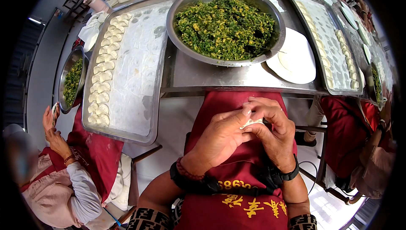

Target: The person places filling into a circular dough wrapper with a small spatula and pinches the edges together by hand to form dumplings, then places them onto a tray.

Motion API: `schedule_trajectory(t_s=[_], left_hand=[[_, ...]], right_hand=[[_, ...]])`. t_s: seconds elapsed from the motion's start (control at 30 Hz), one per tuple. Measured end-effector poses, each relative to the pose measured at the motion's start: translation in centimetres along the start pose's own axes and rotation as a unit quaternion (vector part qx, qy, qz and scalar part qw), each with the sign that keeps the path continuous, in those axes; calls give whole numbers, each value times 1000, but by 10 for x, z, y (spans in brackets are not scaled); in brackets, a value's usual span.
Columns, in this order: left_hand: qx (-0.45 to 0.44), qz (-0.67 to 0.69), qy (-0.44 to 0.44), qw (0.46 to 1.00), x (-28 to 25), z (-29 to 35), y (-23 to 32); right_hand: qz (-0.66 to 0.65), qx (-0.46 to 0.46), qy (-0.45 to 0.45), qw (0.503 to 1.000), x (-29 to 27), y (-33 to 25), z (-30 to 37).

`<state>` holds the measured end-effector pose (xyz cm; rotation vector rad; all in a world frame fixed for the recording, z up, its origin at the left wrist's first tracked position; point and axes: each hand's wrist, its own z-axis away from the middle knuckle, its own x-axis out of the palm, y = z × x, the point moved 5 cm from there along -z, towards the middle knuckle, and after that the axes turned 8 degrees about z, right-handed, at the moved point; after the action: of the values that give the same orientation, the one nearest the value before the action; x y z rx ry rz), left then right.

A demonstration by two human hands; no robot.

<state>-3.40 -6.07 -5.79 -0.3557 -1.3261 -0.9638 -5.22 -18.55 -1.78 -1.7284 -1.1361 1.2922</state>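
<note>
Over my red apron, both hands are closed around one small white dumpling (252, 123). My left hand (222, 135) grips it from the left, its thumb and fingertips at the edge of the dough. From the other side my right hand (277, 132) pinches the same dumpling, fingers curled over the top. Most of the dumpling is hidden by the fingers. Beyond my hands, a wide steel bowl (171, 33) of chopped green and yellow filling (224, 27) stands on the table. A white plate (302, 63) beside it holds a round dough wrapper (289, 61).
A floured tray (158, 99) at left carries a line of folded dumplings (103, 67); another tray (336, 87) lies at right with two rows. Co-workers sit on both sides; the left person's hands (55, 132) hold a wrapper near a smaller filling bowl (63, 75). The steel table's edge (190, 89) runs before me.
</note>
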Motion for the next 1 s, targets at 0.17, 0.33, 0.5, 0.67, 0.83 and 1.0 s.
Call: schedule_trajectory(t_s=[0.17,0.33,0.5,0.67,0.83,1.0], left_hand=[[-18,-66,11,998,-3,0,-1],[-43,32,-6,999,5,-3,1],[-57,19,-10,998,12,-4,4],[-66,33,2,997,1,-6,0],[-56,29,6,998,-2,-7,-1],[-68,17,-10,998,7,-8,-2]], right_hand=[[-122,87,27,988,6,1,3],[-57,91,-6,994,5,3,1],[-68,51,-11,996,2,11,2],[-65,98,-21,993,3,11,1],[46,34,-79,995,2,1,-6],[26,31,-77,996,3,6,-4]])
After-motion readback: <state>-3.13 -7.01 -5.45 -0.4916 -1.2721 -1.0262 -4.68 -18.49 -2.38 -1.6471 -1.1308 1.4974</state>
